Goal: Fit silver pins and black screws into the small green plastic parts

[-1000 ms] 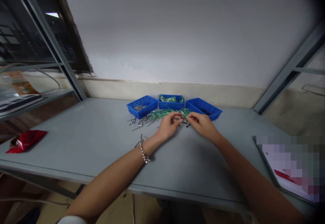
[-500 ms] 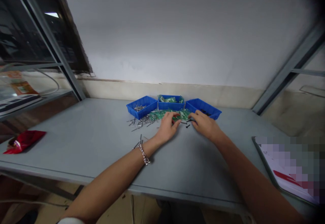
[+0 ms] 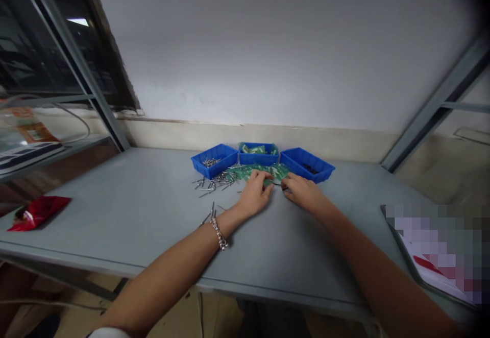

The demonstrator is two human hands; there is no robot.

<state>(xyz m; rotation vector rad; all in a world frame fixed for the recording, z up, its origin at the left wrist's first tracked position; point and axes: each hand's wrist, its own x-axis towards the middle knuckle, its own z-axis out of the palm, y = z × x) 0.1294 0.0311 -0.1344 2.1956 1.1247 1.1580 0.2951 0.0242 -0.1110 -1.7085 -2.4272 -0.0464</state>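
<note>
My left hand [image 3: 257,193] is closed at the front edge of a pile of green pieces [image 3: 248,171]; what its fingertips pinch is too small to make out. Close on its right, my right hand [image 3: 300,190] has its fingers closed around a small dark piece [image 3: 284,188]. A thin dark piece shows between the two hands. Behind them stand three blue bins: the left bin [image 3: 202,162] holds silver rivet-like pins, the middle bin [image 3: 259,159] green packets, and the right bin [image 3: 325,173] dark pieces.
Loose silver pins [image 3: 216,184] lie before the left bin, others by my left wrist. A red packet [image 3: 44,211] is at the table's left. A pixelated flat board with papers [image 3: 432,271] lies at the right. Metal shelf posts flank the grey table [image 3: 145,215].
My right hand has moved slightly left and down, towards my left hand. Its fingers have closed over the small dark pieces that lay on the table. My left hand has barely moved.
</note>
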